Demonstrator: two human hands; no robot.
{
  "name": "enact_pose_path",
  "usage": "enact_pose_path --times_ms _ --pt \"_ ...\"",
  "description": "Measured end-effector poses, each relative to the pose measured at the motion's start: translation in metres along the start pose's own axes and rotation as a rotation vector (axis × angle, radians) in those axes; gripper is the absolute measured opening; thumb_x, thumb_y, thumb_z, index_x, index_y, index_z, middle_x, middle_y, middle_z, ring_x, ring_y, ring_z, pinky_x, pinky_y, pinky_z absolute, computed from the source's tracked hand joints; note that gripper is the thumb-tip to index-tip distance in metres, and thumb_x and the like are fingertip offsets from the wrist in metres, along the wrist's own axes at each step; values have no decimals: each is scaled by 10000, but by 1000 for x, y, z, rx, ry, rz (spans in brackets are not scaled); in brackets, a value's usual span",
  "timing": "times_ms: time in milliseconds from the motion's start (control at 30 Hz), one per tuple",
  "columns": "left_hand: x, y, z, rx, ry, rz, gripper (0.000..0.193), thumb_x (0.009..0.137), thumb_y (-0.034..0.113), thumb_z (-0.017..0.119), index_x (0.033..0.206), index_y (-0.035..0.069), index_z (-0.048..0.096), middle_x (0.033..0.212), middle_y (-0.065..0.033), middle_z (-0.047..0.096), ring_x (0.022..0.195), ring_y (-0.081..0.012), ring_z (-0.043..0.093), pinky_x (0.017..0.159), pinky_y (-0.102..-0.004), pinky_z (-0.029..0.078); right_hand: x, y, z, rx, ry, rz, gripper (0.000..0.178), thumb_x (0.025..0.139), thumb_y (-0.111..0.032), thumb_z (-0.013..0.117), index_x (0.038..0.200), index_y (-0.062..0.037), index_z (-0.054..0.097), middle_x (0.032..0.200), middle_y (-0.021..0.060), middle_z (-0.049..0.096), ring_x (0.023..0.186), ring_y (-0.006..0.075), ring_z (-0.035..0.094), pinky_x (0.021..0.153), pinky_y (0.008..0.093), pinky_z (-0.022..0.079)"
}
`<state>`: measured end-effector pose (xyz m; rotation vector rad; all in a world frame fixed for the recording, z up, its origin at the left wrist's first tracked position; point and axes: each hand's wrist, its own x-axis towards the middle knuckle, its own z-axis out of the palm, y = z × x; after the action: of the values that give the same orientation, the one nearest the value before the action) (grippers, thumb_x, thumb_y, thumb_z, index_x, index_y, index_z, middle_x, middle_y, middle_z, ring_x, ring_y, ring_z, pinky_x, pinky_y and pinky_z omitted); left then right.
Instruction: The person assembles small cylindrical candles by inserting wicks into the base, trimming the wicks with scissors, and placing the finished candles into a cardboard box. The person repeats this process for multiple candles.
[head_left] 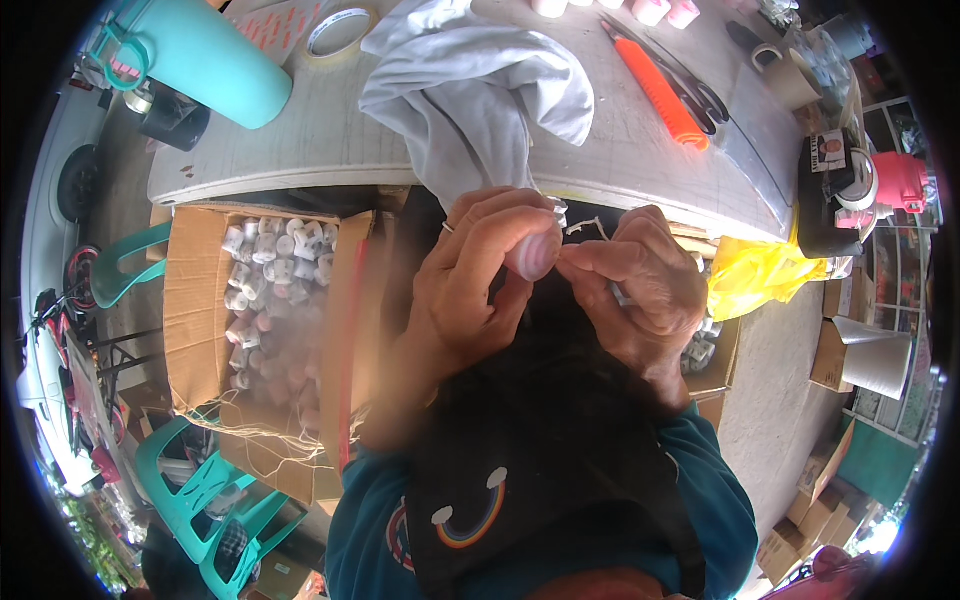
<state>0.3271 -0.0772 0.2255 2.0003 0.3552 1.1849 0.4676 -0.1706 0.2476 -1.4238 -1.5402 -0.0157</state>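
My left hand (480, 275) is closed round a small pale, pinkish cylinder (536, 256), its rounded end facing me. Right beside it, the fingertips of my right hand (640, 280) are pinched together, close against the cylinder. A thin white string (588, 226) bends up behind these fingers and seems to run into their pinch. Fingers hide most of the cylinder. Behind my left hand a crumpled grey cloth (470, 80) hangs over the edge of the table (330, 150).
Left of me, an open cardboard box (195, 310) holds many small white cylinders, with loose strings (265, 435) over its edge. Another such box (735, 360) stands at right beside a yellow plastic bag (765, 275). On the table are scissors (705, 100), an orange-handled cutter (660, 95), a tape roll (340, 35) and a turquoise tumbler (205, 60).
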Motion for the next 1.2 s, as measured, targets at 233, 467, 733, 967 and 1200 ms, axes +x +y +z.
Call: enact_pose_path --times_ms 233,467,733,967,1200 --pt "1 1 -6 117 -47 60 464 628 -169 593 1054 16 585 1056 -129 621 970 -315 609 777 -376 504 2 -7 -2 -57 -72 44 284 613 39 753 872 -54 685 719 55 527 642 233 523 592 351 427" --pt "-1 0 -9 119 -24 26 433 645 -163 601 1042 10 606 1057 -134 618 959 -313 613 776 -375 505 2 -13 -8 -30 -180 117 266 696 53 729 938 -45 682 794 66 624 728 258 588 682 354 480" --pt "0 -2 -6 148 -82 91 394 683 -131 615 1052 8 614 1060 -131 619 951 -321 614 780 -381 511 2 -13 -1 72 -113 193 278 737 62 706 963 -63 605 817 51 643 698 242 593 686 333 480" --pt "-2 -3 -18 -1 -97 -73 499 661 -107 704 1118 53 583 1094 -116 637 992 -295 632 789 -364 530 -3 -1 -10 251 -222 569 246 765 56 699 966 -45 599 794 72 636 650 173 596 627 279 469" --pt "-4 -5 -21 -94 -174 -142 444 664 -75 745 1071 38 609 1120 -139 626 1013 -235 625 843 -324 505 -4 7 -14 115 -199 338 157 756 64 709 858 -21 625 742 74 622 639 176 608 567 273 462"
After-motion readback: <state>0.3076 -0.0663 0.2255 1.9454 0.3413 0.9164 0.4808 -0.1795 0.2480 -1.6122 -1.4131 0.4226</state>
